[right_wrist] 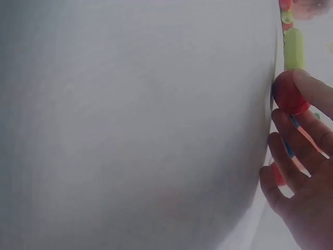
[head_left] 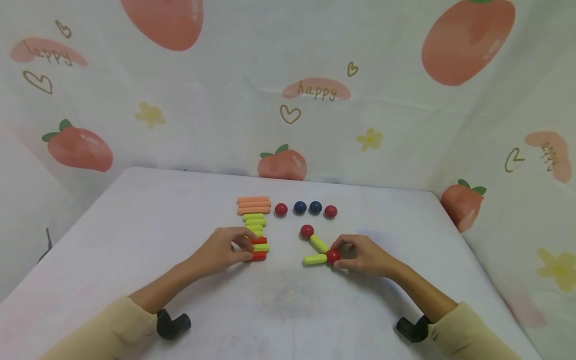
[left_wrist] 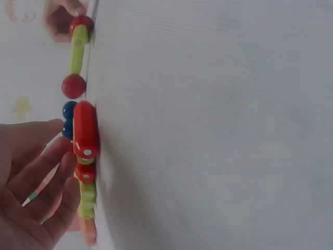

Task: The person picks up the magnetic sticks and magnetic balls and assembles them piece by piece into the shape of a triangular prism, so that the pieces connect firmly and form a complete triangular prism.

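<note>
In the head view my left hand point(head_left: 227, 250) is over the near end of a column of short rods, its fingertips beside a red rod point(head_left: 258, 256). Another red rod point(head_left: 258, 241) and several yellow-green rods point(head_left: 254, 217) make up that column. The left wrist view shows the fingers loosely bent beside the near red rod point(left_wrist: 86, 127), not wrapped round it. With thumb and fingers my right hand point(head_left: 362, 254) pinches a red ball point(head_left: 333, 256). Two yellow-green rods, one pointing left point(head_left: 315, 259) and one slanting away point(head_left: 319, 243), join this ball. A second red ball point(head_left: 307, 231) caps the slanting rod.
Behind the column lie several orange rods point(head_left: 254, 204). To their right stands a row of loose balls: a red ball point(head_left: 281, 209), two blue balls point(head_left: 300, 207) and another red ball point(head_left: 330, 211). A patterned cloth backdrop point(head_left: 225, 125) rises behind the white table point(head_left: 180, 200).
</note>
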### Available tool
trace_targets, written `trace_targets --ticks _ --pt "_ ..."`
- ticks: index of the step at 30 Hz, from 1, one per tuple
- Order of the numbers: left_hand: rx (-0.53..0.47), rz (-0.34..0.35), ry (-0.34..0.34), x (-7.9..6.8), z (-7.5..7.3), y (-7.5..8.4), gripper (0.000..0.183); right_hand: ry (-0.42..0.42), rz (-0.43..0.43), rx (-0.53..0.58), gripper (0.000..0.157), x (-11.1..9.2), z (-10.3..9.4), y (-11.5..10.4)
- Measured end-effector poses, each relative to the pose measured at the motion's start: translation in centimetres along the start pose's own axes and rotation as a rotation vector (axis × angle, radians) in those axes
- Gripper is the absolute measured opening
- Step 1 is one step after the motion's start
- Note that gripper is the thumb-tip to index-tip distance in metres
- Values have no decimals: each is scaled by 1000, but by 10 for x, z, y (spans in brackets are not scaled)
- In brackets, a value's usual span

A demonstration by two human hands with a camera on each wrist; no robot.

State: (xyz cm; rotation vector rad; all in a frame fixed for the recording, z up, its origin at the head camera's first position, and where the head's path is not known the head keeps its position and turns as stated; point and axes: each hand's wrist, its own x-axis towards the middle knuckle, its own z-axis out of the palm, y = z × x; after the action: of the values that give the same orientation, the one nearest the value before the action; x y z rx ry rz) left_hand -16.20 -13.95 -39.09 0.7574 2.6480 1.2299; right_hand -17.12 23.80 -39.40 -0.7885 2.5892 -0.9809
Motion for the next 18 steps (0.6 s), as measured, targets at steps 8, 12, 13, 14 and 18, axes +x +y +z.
trace_targets --ticks 8,12,13,14,18 --pt "36 8 -5 -5 1 -9 30 3 2 6 29 0 0 0" --pt "86 6 -7 -4 6 -8 31 1 3 8 29 0 1 1" --pt "104 11 -10 -4 8 -7 32 1 4 9 29 0 1 0" --pt "123 17 -13 -3 9 -6 32 2 6 9 29 0 1 0" --pt "173 56 -15 -2 14 1 32 1 10 3 29 0 1 -1"
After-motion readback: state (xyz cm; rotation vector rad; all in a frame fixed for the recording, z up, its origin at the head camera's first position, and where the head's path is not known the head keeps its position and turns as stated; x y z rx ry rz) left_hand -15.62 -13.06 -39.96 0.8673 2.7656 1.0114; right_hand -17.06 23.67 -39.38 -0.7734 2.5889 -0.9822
